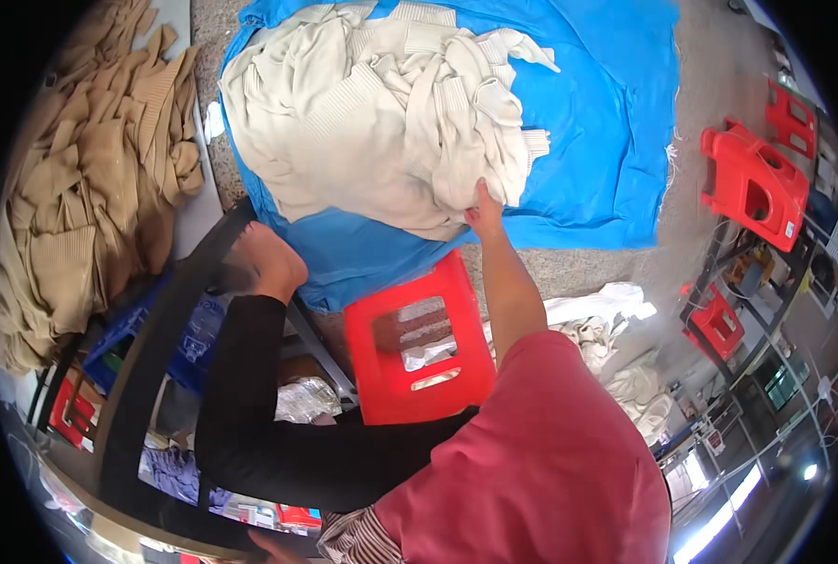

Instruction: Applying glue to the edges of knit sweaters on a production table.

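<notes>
My right hand reaches to the near right edge of a heap of cream knitted garments. Its fingers are closed on the edge of one cream garment. The heap, with ribbed cuffs and hems showing, lies on a blue sheet. Only a sliver of my left hand shows at the lower edge, beside a black table frame and a striped cloth; most of its fingers are hidden. My bare foot rests near the blue sheet's near left edge.
A red plastic stool stands between my leg and the sheet. Tan knitted garments are piled at the left. More red stools stand at the right. White and cream cloth lies beside my right arm. A black frame curves along the left.
</notes>
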Motion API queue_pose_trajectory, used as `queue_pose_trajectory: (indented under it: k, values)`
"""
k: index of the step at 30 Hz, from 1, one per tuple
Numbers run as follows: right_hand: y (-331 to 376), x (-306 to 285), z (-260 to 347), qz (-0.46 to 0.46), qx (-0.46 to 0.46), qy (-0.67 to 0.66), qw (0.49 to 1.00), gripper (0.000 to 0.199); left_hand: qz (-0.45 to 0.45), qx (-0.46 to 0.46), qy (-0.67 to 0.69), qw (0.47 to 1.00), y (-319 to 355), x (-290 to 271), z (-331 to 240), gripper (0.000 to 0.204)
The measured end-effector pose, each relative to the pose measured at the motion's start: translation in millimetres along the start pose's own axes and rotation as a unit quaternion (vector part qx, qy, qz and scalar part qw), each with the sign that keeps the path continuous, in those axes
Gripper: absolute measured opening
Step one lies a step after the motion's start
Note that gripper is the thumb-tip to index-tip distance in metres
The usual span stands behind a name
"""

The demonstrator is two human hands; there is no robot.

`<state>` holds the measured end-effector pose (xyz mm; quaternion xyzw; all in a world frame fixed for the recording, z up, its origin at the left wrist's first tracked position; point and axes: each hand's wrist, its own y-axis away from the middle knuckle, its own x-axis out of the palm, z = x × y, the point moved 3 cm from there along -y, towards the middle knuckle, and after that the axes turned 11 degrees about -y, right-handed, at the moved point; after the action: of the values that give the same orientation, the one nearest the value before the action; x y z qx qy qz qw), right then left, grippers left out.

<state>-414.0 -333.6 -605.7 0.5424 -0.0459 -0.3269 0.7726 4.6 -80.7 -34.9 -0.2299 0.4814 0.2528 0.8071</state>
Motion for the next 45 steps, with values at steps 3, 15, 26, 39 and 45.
queue_pose_trajectory:
  k: [3,15,26,39,45]
  values:
    - [1,61,23,0.071,-0.103,-0.099,0.987,0.025,0.006,0.014,0.027,1.0,-30,35,-60,0.063]
    - [67,56,-32,-0.106,-0.265,0.059,0.957,0.057,0.059,0.053,0.084,0.993,-82,174,-207,0.037]
    - [23,73,-94,-0.005,-0.013,-0.084,0.996,0.091,0.122,0.028,-0.012,0.992,-121,348,-259,0.018]
    - [73,66,-101,-0.055,0.267,0.169,0.947,0.074,0.172,0.07,-0.04,0.982,-103,404,-264,0.021]
    - [37,81,-106,0.053,0.102,-0.089,0.989,0.06,0.106,0.094,-0.142,0.98,-112,377,-284,0.022]
